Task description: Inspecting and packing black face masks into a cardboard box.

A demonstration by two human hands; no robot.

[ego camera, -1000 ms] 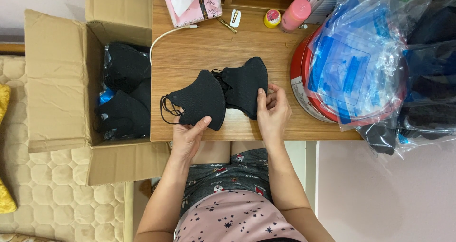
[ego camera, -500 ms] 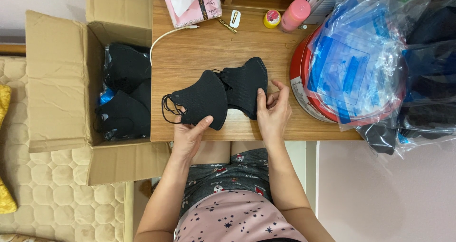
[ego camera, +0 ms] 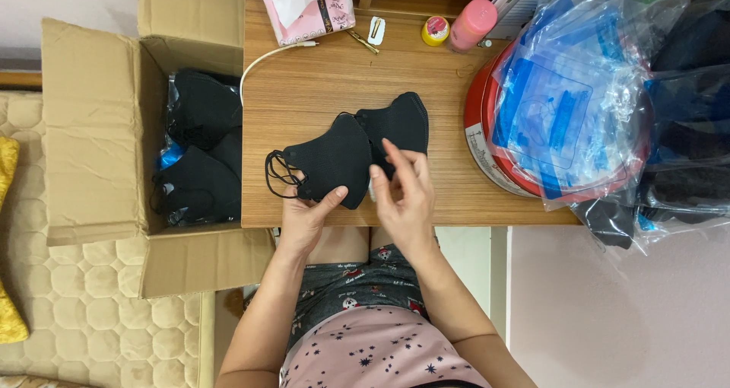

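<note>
- The wooden desk fills the middle of the view, with the person's lap just below its near edge.
- An open cardboard box stands against the desk's left side on a quilted beige surface; inside it lie bagged stacks of black masks.
- On the desk's right end sits a round red tin under a heap of clear plastic bags (blue sheets and dark cloth show through them).
- Two black face masks lie side by side near the desk's front edge: the left mask overlaps the edge of the right mask, and its ear loops spill out to the left.
- The left hand grips the left mask's lower edge, thumb on top, fingers underneath out of sight.
- The right hand is loosely open, fingers raised and spread over the seam where the two masks meet; whether the fingertips actually pinch any cloth cannot be told.
- At the desk's far edge: a pink tissue pack, a pink bottle, a small yellow jar, a white clip, and a white cable curving toward the box.
</note>
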